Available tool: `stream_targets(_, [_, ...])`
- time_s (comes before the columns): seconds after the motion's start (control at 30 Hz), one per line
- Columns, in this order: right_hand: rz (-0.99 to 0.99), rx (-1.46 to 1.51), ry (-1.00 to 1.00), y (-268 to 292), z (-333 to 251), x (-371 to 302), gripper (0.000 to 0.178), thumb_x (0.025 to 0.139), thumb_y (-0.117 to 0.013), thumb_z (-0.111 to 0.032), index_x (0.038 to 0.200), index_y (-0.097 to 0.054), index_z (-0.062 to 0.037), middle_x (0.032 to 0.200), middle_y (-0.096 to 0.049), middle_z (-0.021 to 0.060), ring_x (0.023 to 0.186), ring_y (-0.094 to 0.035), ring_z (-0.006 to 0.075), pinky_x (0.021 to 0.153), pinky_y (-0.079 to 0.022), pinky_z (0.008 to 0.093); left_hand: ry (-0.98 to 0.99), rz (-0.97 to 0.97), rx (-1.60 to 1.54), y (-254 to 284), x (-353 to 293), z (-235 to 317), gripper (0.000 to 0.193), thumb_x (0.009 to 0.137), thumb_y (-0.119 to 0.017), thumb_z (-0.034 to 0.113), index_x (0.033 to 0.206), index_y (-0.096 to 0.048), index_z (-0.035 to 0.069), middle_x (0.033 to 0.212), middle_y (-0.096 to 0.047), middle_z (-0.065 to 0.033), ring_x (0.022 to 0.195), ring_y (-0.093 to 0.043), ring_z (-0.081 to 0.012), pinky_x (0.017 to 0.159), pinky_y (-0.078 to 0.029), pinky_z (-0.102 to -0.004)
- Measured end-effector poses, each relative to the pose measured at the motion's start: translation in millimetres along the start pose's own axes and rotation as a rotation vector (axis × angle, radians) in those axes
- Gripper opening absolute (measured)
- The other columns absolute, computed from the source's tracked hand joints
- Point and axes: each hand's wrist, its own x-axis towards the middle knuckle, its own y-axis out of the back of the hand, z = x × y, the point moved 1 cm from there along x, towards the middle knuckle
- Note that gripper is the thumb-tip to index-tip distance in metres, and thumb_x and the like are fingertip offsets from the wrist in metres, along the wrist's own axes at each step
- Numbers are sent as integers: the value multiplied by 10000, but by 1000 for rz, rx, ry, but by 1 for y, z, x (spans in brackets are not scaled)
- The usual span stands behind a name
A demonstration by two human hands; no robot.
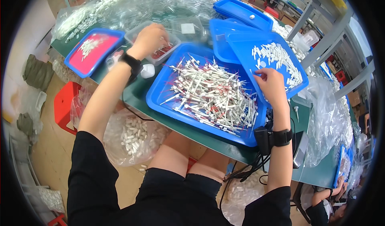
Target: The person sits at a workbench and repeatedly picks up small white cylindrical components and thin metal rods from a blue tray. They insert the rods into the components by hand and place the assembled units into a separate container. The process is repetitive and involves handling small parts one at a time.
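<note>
My left hand (151, 38) reaches over a clear plastic box (175, 45) with small red pieces (161, 52) in it. Its fingers curl down together, slightly blurred, and what they hold, if anything, is hidden. My right hand (271, 85) is closed in a pinch at the near-left edge of a tilted blue tray (244, 45) of short white tubes (280, 59). Whatever lies between its fingertips is too small to make out. Between my hands, a large blue tray (158, 101) holds a heap of thin white sticks with red wire-like ends (212, 93).
A blue tray with a pink bottom (80, 61) stands left, a white bottle-like piece (148, 71) beside the box. Clear plastic bags (132, 9) cover the far table. Metal posts (325, 41) rise at right. Black cables (244, 172) hang at the near edge. A co-worker's arm (327, 194) shows lower right.
</note>
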Motion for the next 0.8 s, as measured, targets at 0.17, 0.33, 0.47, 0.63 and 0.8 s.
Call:
stream_targets(0.17, [0,-10,5,-6,6,2,151,782,-671,-127,899,-687,-34,754,-660,165,717,-641,332,684,-502,398,158,154,-165,12,1,3,122,758,-706,156,847,-741,81,917,-680,-92,896,-610,-273,796,-479,-360])
stream_targets(0.33, [138,91,-122,9,-6,-4,139,809,-656,-133,899,-635,-29,770,-673,148,708,-657,282,662,-512,347,201,361,-255,11,2,-8,194,856,-668,186,1013,-721,86,972,-693,-118,810,-660,-225,717,-509,-320])
stream_targets(0.47, [243,194,-13,30,-17,-17,160,838,-645,-112,977,-633,-34,793,-689,116,676,-652,205,629,-506,310,285,364,-289,12,2,-10,199,884,-635,183,1044,-707,89,977,-685,-130,845,-661,-215,718,-506,-320])
stream_targets(0.63, [273,234,-12,43,-40,-36,159,847,-647,-86,1000,-663,-47,819,-703,89,669,-642,153,603,-490,279,252,328,-291,17,-4,4,198,886,-613,221,1017,-709,107,901,-643,-141,830,-621,-322,744,-472,-406])
stream_targets(0.8, [268,240,15,46,-36,-45,148,843,-655,-88,988,-680,-65,807,-701,76,668,-637,146,592,-476,265,228,215,-101,-3,-1,-22,210,892,-586,135,1056,-690,55,932,-655,-165,896,-625,-322,795,-482,-385])
